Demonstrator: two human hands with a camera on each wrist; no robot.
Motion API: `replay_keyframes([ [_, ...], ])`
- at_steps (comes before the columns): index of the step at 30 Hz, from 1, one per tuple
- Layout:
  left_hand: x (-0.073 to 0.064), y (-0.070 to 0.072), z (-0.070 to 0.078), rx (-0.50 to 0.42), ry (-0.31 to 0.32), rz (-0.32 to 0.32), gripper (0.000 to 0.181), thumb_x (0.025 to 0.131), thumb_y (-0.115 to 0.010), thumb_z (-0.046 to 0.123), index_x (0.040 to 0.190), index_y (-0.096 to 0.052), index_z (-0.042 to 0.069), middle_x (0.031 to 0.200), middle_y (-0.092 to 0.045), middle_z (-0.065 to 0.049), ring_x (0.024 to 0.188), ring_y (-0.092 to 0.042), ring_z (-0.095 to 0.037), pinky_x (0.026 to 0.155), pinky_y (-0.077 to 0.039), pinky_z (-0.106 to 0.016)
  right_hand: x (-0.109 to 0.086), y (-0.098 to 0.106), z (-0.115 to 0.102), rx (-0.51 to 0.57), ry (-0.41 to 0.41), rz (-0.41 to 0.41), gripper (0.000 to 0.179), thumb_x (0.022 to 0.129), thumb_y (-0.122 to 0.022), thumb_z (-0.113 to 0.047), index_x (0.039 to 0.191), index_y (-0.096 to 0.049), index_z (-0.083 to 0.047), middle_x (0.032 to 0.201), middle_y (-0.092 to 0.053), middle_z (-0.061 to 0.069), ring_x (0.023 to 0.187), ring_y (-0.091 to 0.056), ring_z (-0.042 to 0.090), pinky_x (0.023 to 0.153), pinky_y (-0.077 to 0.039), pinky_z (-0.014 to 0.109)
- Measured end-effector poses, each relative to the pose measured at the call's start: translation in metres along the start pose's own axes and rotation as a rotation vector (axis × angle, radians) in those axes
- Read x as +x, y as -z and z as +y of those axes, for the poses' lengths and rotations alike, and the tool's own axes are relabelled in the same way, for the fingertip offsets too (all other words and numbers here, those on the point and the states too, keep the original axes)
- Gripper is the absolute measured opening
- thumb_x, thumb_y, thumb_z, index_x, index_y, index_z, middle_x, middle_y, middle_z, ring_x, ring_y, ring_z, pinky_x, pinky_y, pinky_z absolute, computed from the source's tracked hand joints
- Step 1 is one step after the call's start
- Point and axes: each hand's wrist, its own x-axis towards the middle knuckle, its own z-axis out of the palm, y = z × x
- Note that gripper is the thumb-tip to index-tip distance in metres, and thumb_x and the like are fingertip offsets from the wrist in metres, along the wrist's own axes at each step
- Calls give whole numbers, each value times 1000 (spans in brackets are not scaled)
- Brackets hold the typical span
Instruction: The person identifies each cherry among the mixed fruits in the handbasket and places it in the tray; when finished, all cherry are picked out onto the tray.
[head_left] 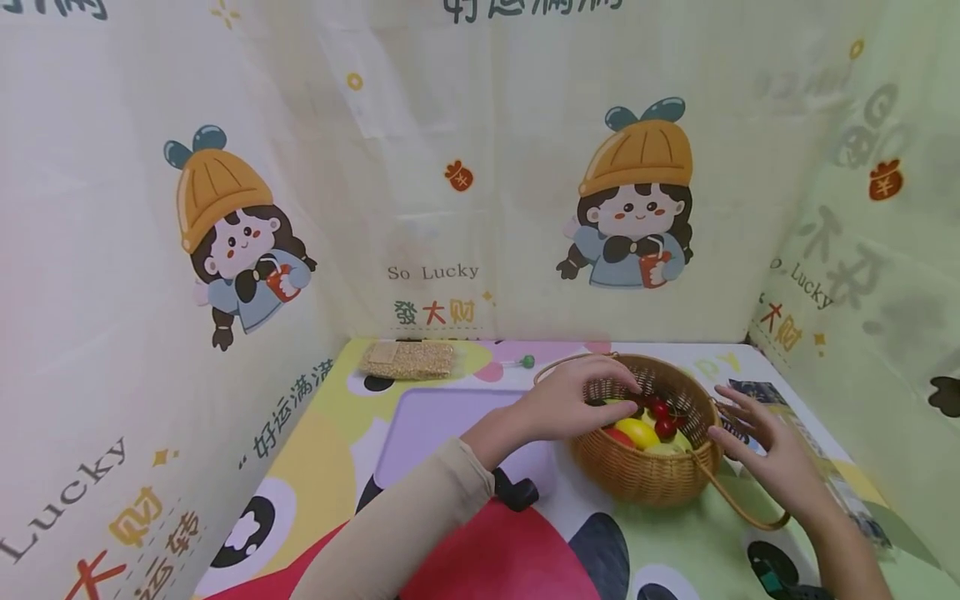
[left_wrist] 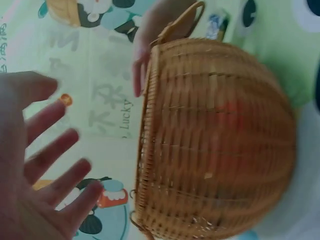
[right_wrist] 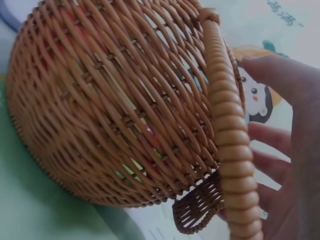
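The drooping handle [head_left: 738, 500] could snag the right hand [head_left: 772, 450], spread beside the wicker basket [head_left: 637, 479] on the table [head_left: 690, 533], and tip it. The left hand [head_left: 577, 400], fingers spread over the opposite rim, might knock cherries [head_left: 664, 428] out if swept carelessly.

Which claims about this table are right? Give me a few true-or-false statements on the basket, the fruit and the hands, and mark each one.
1. Red cherries lie in the basket. True.
2. The basket is tipped onto its side. False: it stands upright, opening upward.
3. The left hand has a cherry in its grip. False: its fingers are spread and hold nothing.
4. The right hand is at the basket's right side. True.
5. The tan packet is inside the basket. False: it lies at the back left of the table.
6. A yellow fruit lies near the cherries. True.
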Motion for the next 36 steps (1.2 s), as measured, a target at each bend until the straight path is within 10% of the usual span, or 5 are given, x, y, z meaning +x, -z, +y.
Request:
replay_keyframes([
  [9,56,-5,-7,-102,198,-298,25,106,-77,34,131,-77,27,120,-73,19,109,-68,4,91,-57,-12,2,0,8,105,-19,13,56,109,-73,-20,161,-56,-7,134,-54,-40,116,-57,-25,78,-64,19],
  [21,80,-25,-24,-50,300,-408,32,104,-78,24,136,-78,18,131,-76,3,109,-66,-2,89,-55,-14,4,4,14,144,-73,-50,57,110,-73,-24,163,-55,-12,136,-55,-37,116,-61,-20,83,-65,22],
  [30,96,-25,-26,-17,372,-500,36,105,-74,15,141,-75,14,128,-73,3,107,-65,-5,85,-56,-15,4,2,17,139,-109,-74,57,112,-69,-29,165,-54,-14,163,-55,16,119,-54,-25,85,-65,22],
  [36,108,-29,-25,34,472,-579,38,105,-74,14,143,-75,18,129,-74,7,112,-68,-8,93,-58,-17,4,0,24,153,-80,-34,55,111,-71,-26,163,-57,-14,147,-53,-30,120,-55,-25,84,-64,19],
])
